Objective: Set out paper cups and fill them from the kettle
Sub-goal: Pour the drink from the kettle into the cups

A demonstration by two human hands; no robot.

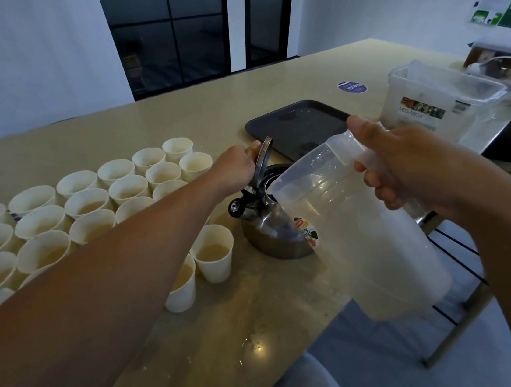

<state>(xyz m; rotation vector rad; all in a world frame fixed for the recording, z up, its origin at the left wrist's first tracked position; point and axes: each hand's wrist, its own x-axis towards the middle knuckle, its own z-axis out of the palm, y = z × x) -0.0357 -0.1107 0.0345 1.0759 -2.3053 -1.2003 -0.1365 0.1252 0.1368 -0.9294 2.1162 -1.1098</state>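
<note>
You were refilling: left fingers [251, 154] gripped the steel kettle's [270, 223] raised handle, right fingers [373, 180] gripped the translucent plastic jug [365, 244], whose lip next needed tipping over the kettle's mouth.

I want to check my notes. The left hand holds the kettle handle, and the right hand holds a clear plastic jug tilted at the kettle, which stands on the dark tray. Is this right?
Not quite. In the head view the kettle stands on the bare counter, in front of the dark tray, not on it. The rest holds: the left hand grips the kettle handle, and the right hand holds the clear plastic jug tilted at the kettle.
</note>
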